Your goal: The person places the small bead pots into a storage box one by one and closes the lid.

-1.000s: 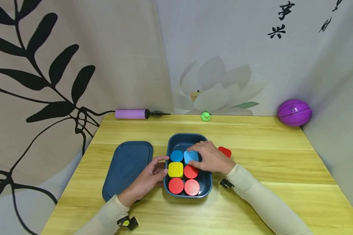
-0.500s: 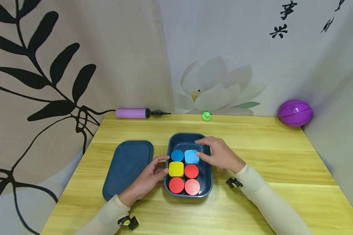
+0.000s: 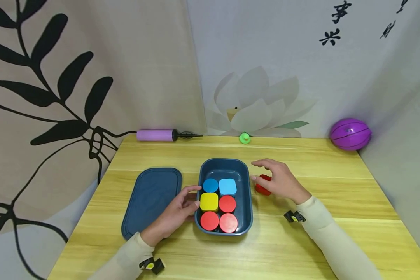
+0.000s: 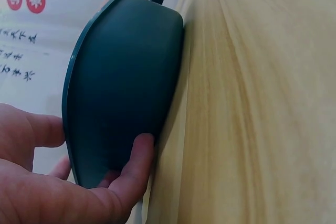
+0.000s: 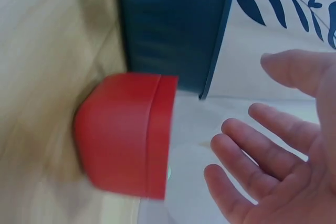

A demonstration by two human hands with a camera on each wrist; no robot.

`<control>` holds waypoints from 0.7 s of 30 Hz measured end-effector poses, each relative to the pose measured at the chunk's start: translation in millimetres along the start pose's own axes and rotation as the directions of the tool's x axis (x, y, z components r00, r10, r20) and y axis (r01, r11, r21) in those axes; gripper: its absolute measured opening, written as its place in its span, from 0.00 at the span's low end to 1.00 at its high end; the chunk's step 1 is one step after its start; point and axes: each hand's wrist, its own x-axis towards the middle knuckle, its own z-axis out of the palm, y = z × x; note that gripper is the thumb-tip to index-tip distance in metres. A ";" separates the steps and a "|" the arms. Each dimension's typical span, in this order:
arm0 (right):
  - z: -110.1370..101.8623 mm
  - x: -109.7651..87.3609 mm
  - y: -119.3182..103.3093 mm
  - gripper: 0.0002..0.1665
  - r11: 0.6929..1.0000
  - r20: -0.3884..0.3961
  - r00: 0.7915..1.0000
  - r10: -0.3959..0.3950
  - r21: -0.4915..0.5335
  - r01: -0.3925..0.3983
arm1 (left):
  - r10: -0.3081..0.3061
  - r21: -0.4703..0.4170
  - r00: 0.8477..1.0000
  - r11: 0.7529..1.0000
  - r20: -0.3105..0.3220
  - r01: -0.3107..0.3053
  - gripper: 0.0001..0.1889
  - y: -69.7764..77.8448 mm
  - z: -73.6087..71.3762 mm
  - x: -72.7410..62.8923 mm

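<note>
A dark blue rectangular box (image 3: 224,168) stands on the table. In it are a round blue-topped piece (image 3: 210,185), a square light-blue one (image 3: 227,186), a square yellow one (image 3: 209,202) and several round red ones (image 3: 227,203). My left hand (image 3: 175,212) rests at the box's left side, index fingertip at the rim and thumb against the outer wall (image 4: 121,77). To the right of the box, my right hand (image 3: 281,181) hovers with fingers spread over a small red lidded container (image 5: 123,135), partly covering it in the head view. The right palm holds nothing.
A matching dark blue lid (image 3: 152,202) lies left of the box. Along the back edge are a purple hand pump (image 3: 155,135), a green toy duck (image 3: 244,138) and a purple ball (image 3: 350,134). A printed cloth (image 3: 154,70) hangs behind.
My right hand has let go of the square light-blue piece in the box and moved right, over the red container. The left hand stays at the box.
</note>
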 end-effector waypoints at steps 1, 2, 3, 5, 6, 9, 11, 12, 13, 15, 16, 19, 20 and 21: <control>-0.9 -1.2 2.5 0.27 1.000 -0.001 1.000 0.007 0.000 -0.007 | 0.000 -0.001 1.000 1.000 0.000 0.000 0.28 0.2 0.0 -0.1; -1.6 -2.5 4.9 0.27 1.000 -0.001 1.000 0.016 -0.002 -0.016 | -0.002 -0.002 1.000 1.000 -0.002 0.002 0.28 0.5 0.1 -0.2; -1.7 -4.0 7.9 0.27 1.000 0.002 1.000 0.025 -0.003 -0.025 | -0.001 0.000 1.000 1.000 -0.003 0.001 0.28 0.8 -0.1 -0.4; -1.6 -7.1 13.3 0.28 0.999 0.011 0.999 0.043 -0.005 -0.043 | -0.001 -0.002 1.000 1.000 -0.012 0.001 0.28 1.5 0.2 -0.4; -1.4 -8.8 15.6 0.28 0.998 0.018 0.998 0.056 -0.009 -0.056 | -0.001 -0.002 1.000 1.000 -0.018 0.001 0.28 1.9 0.4 -0.3; -0.9 -14.4 21.7 0.31 0.995 0.053 0.994 0.095 -0.017 -0.094 | 0.002 0.000 0.999 1.000 -0.033 -0.002 0.27 2.2 0.7 0.5; -0.9 -17.6 24.7 0.33 0.994 0.078 0.991 0.112 -0.024 -0.111 | 0.004 -0.003 0.999 1.000 -0.040 -0.004 0.27 2.2 0.8 1.1; -0.8 -19.0 26.0 0.34 0.992 0.092 0.988 0.123 -0.025 -0.122 | 0.006 -0.004 0.999 1.000 -0.042 -0.006 0.27 2.1 0.7 1.3; -0.8 -20.3 27.5 0.35 0.991 0.107 0.985 0.132 -0.025 -0.130 | 0.008 -0.006 0.999 1.000 -0.043 -0.008 0.27 2.0 0.6 1.4; -0.7 -22.6 30.5 0.36 0.989 0.134 0.980 0.145 -0.031 -0.143 | 0.011 -0.013 0.999 1.000 -0.042 -0.012 0.28 1.7 0.5 2.0; -0.6 -23.8 31.9 0.37 0.988 0.146 0.978 0.151 -0.030 -0.148 | 0.012 -0.016 0.999 1.000 -0.042 -0.013 0.28 1.5 0.3 2.1; -0.7 -26.7 35.4 0.38 0.987 0.171 0.972 0.159 -0.029 -0.156 | 0.014 -0.024 0.999 1.000 -0.040 -0.015 0.29 0.8 -0.1 2.9; -0.8 -27.3 36.2 0.39 0.988 0.175 0.972 0.156 -0.026 -0.154 | 0.014 -0.026 0.999 1.000 -0.041 -0.015 0.29 0.6 -0.2 2.9; -0.7 -28.1 36.9 0.39 0.988 0.178 0.972 0.155 -0.022 -0.153 | 0.014 -0.025 0.999 1.000 -0.042 -0.015 0.29 0.2 -0.5 2.8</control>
